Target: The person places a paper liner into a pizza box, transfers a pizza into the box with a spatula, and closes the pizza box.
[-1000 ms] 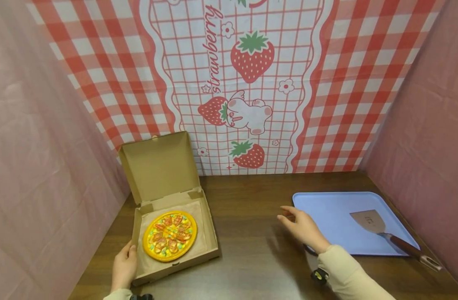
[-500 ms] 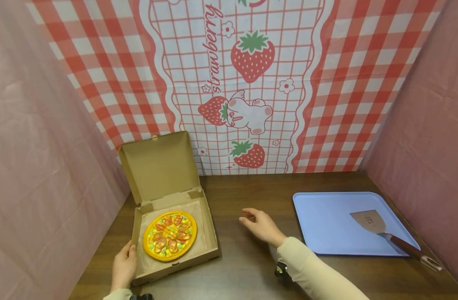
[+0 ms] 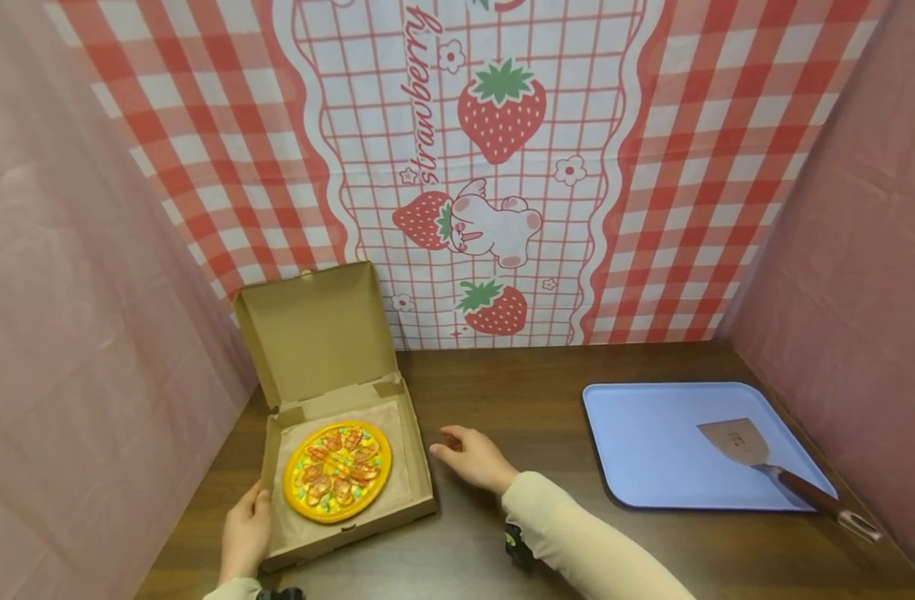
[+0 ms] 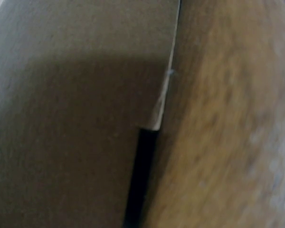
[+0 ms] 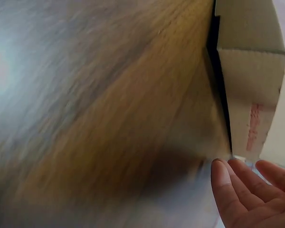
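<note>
A cardboard pizza box (image 3: 382, 523) stands on the left part of the table with its lid (image 3: 318, 333) raised. Inside, on brown paper (image 3: 292, 535), lies a whole toy pizza (image 3: 337, 471) with a yellow rim. My left hand (image 3: 245, 533) rests against the outside of the box's left wall; part of its fingers is hidden. My right hand (image 3: 474, 458) is just right of the box, fingers relaxed and pointing at its right wall, holding nothing. In the right wrist view, its fingers (image 5: 244, 187) are close to the box's side (image 5: 251, 95); I cannot tell whether they touch.
A light blue tray (image 3: 652, 450) lies on the right of the wooden table (image 3: 502, 383). On it rests a spatula (image 3: 738, 442), its dark handle reaching past the tray's edge. A strawberry-print cloth (image 3: 502, 217) hangs behind, with pink curtains (image 3: 75, 333) at the sides.
My right hand has moved left from beside the tray, across the table, to the right side of the pizza box. The left hand, box and pizza stay where they were.
</note>
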{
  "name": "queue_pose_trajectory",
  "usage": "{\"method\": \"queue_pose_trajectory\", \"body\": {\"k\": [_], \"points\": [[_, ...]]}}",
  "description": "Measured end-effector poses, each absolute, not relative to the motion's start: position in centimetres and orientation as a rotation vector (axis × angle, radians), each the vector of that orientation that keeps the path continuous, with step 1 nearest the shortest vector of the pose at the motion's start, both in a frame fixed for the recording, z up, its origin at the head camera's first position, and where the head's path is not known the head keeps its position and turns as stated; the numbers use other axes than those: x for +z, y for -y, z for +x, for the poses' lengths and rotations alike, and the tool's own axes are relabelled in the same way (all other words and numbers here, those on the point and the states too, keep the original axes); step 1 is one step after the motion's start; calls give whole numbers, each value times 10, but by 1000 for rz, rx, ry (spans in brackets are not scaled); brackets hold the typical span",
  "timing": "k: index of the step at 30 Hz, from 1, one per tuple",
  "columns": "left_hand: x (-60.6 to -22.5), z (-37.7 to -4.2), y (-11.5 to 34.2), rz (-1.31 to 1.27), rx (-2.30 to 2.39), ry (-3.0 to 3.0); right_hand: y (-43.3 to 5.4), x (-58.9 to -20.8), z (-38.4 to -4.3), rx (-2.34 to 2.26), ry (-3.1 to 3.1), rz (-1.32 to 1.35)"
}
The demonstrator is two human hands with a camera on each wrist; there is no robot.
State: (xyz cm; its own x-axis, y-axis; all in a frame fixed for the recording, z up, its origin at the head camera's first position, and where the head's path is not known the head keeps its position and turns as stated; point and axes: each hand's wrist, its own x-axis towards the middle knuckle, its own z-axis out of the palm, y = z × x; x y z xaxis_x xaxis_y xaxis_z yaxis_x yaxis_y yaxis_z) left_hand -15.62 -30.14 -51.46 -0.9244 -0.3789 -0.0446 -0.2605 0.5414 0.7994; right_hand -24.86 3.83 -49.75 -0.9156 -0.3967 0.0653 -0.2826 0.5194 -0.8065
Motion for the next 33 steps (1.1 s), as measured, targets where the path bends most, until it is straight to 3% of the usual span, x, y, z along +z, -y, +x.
{"method": "queue_pose_trajectory", "body": {"k": [12, 33], "points": [[-515, -157, 305, 556, -1329, 2657, -3, -507, -248, -1348, -2646, -666], [-515, -157, 304, 535, -1317, 2659, -4, -514, -247, -1443, -2555, -766]]}}
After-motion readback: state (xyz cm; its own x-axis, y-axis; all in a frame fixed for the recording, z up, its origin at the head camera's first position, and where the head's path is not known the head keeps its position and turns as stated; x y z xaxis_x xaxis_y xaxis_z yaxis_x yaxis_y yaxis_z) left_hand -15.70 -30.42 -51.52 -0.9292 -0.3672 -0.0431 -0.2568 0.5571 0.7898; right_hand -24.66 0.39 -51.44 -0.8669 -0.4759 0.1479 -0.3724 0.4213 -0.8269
